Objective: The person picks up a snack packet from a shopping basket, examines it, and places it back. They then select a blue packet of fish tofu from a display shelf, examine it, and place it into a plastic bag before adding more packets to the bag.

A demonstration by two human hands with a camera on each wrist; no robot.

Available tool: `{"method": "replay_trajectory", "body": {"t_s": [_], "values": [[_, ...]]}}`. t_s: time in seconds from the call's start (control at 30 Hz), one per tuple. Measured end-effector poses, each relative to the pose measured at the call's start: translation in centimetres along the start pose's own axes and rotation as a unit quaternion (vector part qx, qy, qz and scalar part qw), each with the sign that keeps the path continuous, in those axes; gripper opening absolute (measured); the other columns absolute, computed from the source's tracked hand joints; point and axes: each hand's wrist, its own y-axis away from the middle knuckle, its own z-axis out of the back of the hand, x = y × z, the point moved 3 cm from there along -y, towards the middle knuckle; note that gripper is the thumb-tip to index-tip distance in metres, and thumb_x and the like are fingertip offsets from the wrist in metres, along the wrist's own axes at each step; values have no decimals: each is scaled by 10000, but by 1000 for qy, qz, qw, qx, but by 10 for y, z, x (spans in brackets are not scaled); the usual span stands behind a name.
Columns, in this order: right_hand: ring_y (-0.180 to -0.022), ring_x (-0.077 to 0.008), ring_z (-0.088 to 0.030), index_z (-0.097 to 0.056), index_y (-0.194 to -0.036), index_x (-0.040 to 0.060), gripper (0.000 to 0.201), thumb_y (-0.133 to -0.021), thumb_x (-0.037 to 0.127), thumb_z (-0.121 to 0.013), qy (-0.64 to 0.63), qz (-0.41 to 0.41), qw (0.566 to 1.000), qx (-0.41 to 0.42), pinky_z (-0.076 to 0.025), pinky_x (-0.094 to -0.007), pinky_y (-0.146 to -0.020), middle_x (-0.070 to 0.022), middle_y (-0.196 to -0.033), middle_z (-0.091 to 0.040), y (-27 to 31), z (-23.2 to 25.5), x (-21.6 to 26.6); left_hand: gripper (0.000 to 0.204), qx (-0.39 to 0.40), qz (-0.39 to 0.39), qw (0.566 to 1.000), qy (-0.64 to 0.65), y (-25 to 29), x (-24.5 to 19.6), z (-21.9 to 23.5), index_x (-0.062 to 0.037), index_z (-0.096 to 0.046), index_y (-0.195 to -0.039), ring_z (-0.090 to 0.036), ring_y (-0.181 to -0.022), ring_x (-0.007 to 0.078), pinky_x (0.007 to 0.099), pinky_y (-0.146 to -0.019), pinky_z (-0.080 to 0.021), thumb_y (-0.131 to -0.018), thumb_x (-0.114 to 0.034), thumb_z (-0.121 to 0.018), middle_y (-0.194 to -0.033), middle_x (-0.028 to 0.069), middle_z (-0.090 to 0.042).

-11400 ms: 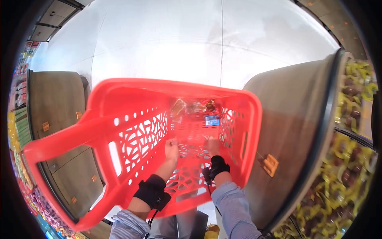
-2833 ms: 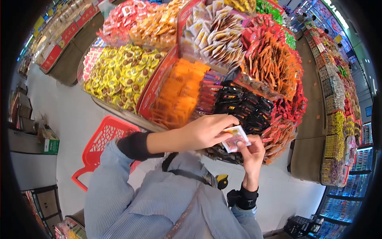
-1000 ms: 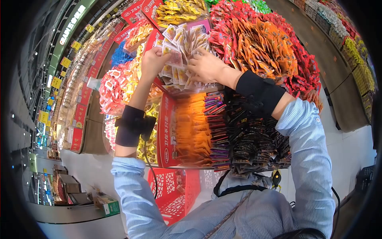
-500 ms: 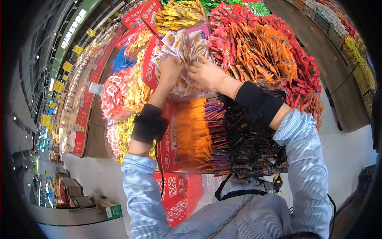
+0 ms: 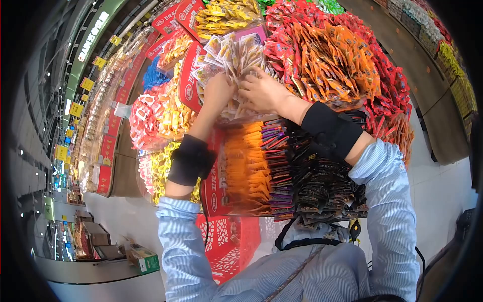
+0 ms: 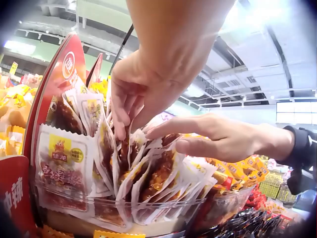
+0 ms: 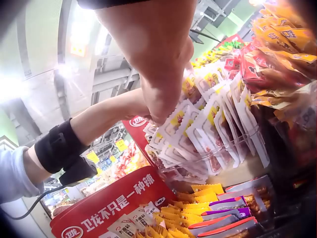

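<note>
White-edged snack packets [image 6: 64,163] stand packed upright in a clear-walled bin [image 6: 163,210], their brown filling showing through. My left hand [image 5: 220,91] reaches down among them, and its thumb and fingertips [image 6: 120,130] pinch at a packet's top edge. Beside it my right hand [image 5: 264,93] lies over the packets to the right. In the left wrist view the right fingers [image 6: 193,126] stretch nearly straight across the packet tops, close to the left hand. From the right wrist view, my right fingertips are hidden behind the hand, above the white packets [image 7: 213,129].
Orange packets [image 5: 246,166] and black packets [image 5: 327,186] fill the nearer bins, with orange-red ones [image 5: 337,60] to the right. A red sign board [image 5: 188,80] borders the bin's left side. Below the display stands a red shopping basket [image 5: 229,251].
Earlier the hands were in the red basket, then held a white packet together. Since one second ago my left hand has moved right and down into the packets; the right hand stays nearly put.
</note>
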Motion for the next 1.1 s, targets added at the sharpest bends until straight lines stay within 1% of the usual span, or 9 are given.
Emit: {"method": "replay_trajectory", "body": {"t_s": [0.13, 0.23, 0.27, 0.37, 0.47, 0.63, 0.83, 0.97, 1.1], "values": [[-898, -186, -499, -571, -839, 119, 288, -723, 382, -557, 3, -3, 1000, 8, -289, -421, -950, -20, -830, -533, 1, 2, 2, 257, 6, 63, 995, -78, -2, 8, 1, -32, -638, -693, -608, -678, 291, 393, -626, -469, -675, -286, -604, -722, 172, -614], [-918, -186, -509, -580, -903, 129, 338, -751, 423, -512, 20, -6, 999, 46, -267, -443, -956, -23, -859, -561, 0, 4, 2, 318, 130, 45, 989, -56, -9, 9, 15, -48, -649, -718, -611, -681, 280, 391, -626, -469, -677, -362, -621, -726, 140, -626], [-928, -185, -513, -584, -934, 135, 365, -765, 444, -490, 26, -6, 998, 63, -256, -454, -959, -25, -874, -574, 0, 4, 2, 369, 107, 74, 990, -51, -12, 7, 20, -38, -644, -693, -611, -686, 274, 375, -626, -469, -673, -406, -625, -724, 124, -629], [-919, -190, -516, -585, -938, 131, 366, -766, 439, -487, 30, -10, 998, 59, -259, -455, -955, -25, -881, -578, 0, 5, 3, 418, -86, 39, 995, -36, -9, -8, 29, -40, -644, -725, -602, -631, 267, 375, -579, -456, -687, -455, -621, -631, 136, -606], [-920, -192, -513, -586, -939, 127, 356, -774, 423, -477, 33, -16, 997, 71, -263, -460, -953, -28, -904, -577, -1, 4, 3, 390, -28, 77, 996, -36, -14, -16, 14, -32, -627, -724, -605, -662, 291, 384, -608, -461, -684, -420, -616, -646, 154, -605], [-937, -198, -505, -588, -921, 122, 333, -781, 399, -471, 47, -18, 996, 74, -272, -461, -950, -33, -913, -568, 0, 7, 5, 296, -104, 92, 989, -52, -25, -12, -3, -20, -603, -776, -594, -739, 340, 418, -661, -456, -686, -298, -560, -750, 192, -609], [-942, -206, -501, -583, -917, 116, 326, -807, 395, -454, 38, -18, 998, 50, -267, -457, -953, -37, -900, -562, 2, 3, 5, 316, -162, 51, 982, -77, -21, -9, 45, -16, -586, -808, -578, -752, 365, 441, -675, -442, -709, -314, -553, -753, 210, -596], [-943, -211, -500, -576, -928, 113, 330, -824, 395, -439, 35, 3, 998, 49, -260, -461, -955, -42, -912, -563, 4, 3, 4, 354, -95, 104, 990, -17, -7, 1, 82, -24, -602, -808, -582, -763, 352, 429, -653, -441, -707, -364, -584, -712, 204, -597], [-971, -209, -479, -568, -932, 91, 329, -787, 375, -490, -10, -26, 997, 75, -276, -424, -938, -46, -934, -551, 0, 6, 3, 350, -87, 89, 992, -30, 9, 4, 103, -33, -614, -854, -590, -725, 336, 418, -645, -443, -708, -350, -587, -708, 203, -600]]}}
